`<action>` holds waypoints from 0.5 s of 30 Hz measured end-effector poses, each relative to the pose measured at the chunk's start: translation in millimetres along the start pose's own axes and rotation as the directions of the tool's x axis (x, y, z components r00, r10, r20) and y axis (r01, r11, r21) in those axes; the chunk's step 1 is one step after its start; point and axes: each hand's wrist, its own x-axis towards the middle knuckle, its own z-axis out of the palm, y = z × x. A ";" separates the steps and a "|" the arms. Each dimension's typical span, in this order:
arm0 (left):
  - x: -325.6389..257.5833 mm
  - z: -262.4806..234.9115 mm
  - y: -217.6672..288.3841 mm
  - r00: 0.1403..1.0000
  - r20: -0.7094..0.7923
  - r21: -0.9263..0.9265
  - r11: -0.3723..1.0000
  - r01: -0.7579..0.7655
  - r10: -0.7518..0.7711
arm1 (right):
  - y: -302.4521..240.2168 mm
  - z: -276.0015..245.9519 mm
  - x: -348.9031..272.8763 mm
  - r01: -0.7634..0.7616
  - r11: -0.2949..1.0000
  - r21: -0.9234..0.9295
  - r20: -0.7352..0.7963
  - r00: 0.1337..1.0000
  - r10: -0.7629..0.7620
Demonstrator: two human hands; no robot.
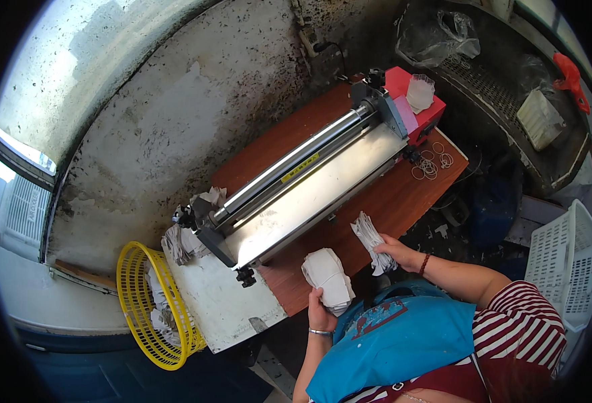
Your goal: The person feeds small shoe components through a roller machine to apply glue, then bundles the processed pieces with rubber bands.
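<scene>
My left hand (321, 314) is closed on the near end of a stack of flat white cut pieces (329, 275); a band seems to run across the stack. In my right hand (400, 254) is a bundle of similar white pieces (368, 236), seen edge-on and fanned a little. Both bundles are held apart from each other by the near edge of a brown wooden table (299, 285). A roller machine (299, 164) with a long metal roller and a shiny steel plate stands on that table. Whether the pieces are cloth or leather I cannot tell.
A yellow basket (127, 295) with white pieces stands at the left, beside a pale board (225, 312). More white pieces (183, 243) lie at the machine's left end. Several rubber bands (427, 166) lie on the table's right end. A white plastic crate (556, 258) is at the right.
</scene>
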 end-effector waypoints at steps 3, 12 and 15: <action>4.4 31.2 5.1 0.996 0.065 -0.045 0.997 0.060 -0.057 | -19.9 -50.5 6.6 0.056 0.998 -0.037 -0.160 0.985 -0.061; 19.1 62.7 25.8 0.940 0.248 0.011 0.971 0.238 -0.233 | -13.4 -158.3 50.0 0.074 0.951 -0.301 -0.488 0.845 -0.220; 19.8 62.2 26.8 0.949 0.214 0.084 0.973 0.217 -0.230 | -5.6 -147.3 39.7 0.048 0.721 -0.691 -0.534 0.638 -0.555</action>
